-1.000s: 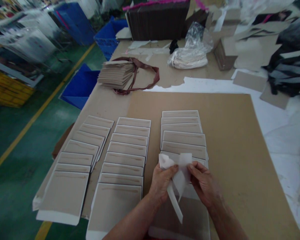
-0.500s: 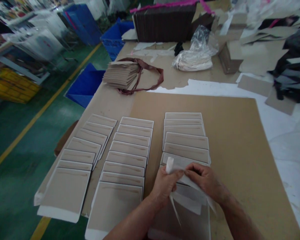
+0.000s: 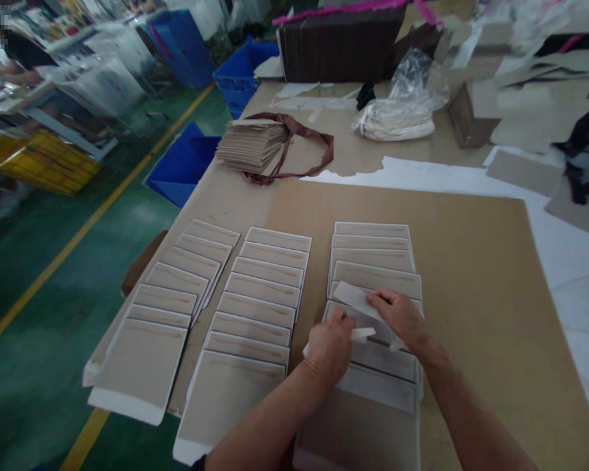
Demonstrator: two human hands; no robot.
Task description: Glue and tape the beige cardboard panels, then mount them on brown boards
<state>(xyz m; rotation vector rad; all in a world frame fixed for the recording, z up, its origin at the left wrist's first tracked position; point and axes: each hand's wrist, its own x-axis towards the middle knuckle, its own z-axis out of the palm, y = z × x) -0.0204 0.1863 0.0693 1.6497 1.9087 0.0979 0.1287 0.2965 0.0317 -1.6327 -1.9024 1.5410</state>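
My right hand (image 3: 400, 317) pinches a pale, flat strip (image 3: 354, 296) between thumb and fingers, over the right-hand row of overlapping grey-beige panels (image 3: 363, 428). Just left of it, my left hand (image 3: 330, 347) is closed around a narrow white strip (image 3: 363, 334), whose end sticks out to the right. Some panels nearer me in this row carry a whitish band (image 3: 377, 386) along the upper edge. Panels in the middle row (image 3: 235, 392) and the left row (image 3: 142, 356) show a thin brownish line near the top instead.
Brown board (image 3: 481, 314) lies under the right row, with white sheeting (image 3: 579, 288) beyond it. Farther back are a strapped stack of brown pieces (image 3: 250, 147), a clear plastic bag (image 3: 397, 124) and a dark box (image 3: 341, 46). Blue bins (image 3: 181, 167) stand left of the table.
My hands have moved apart, the right one up and forward with the pale strip, which now lies flatter over the panels. My left hand has turned over, still gripping the narrow strip.
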